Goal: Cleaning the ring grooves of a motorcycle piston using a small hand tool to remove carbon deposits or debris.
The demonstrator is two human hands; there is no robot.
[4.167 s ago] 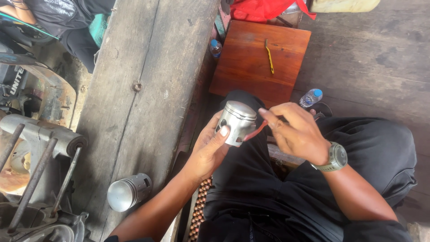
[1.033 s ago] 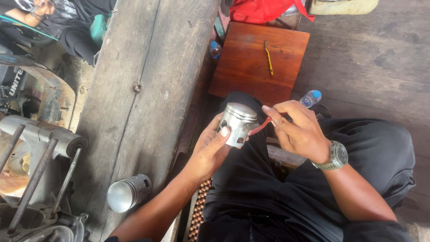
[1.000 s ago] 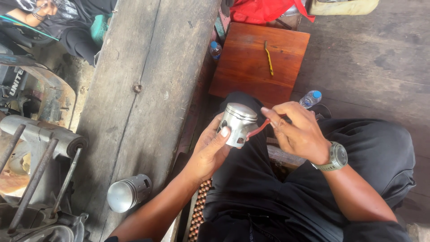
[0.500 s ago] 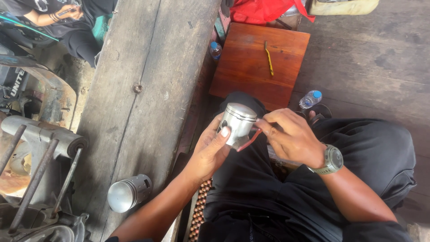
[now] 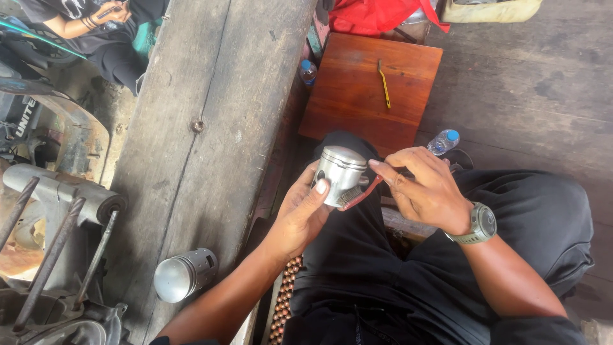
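Weathered plank bench [image 5: 211, 128] at nine o'clock, left hand [image 5: 303, 214] cupped around a silver piston [image 5: 340, 174] over the lap, right hand [image 5: 424, 188] pinching a red-handled brush [image 5: 355, 195] against its three o'clock side, second piston [image 5: 184, 275] at seven o'clock.

Shiny metal piston [image 5: 340, 174]; rough weathered wooden plank [image 5: 211, 128].

A grey wooden table [image 5: 211, 128] carries a metal cylinder [image 5: 184, 275] lying on its side near the edge. On the floor a brown stool [image 5: 357, 96] bears a yellow tool [image 5: 384, 84]; 2 bottles (blue caps) [image 5: 442, 141] flank it, a red bag [image 5: 377, 14] behind.
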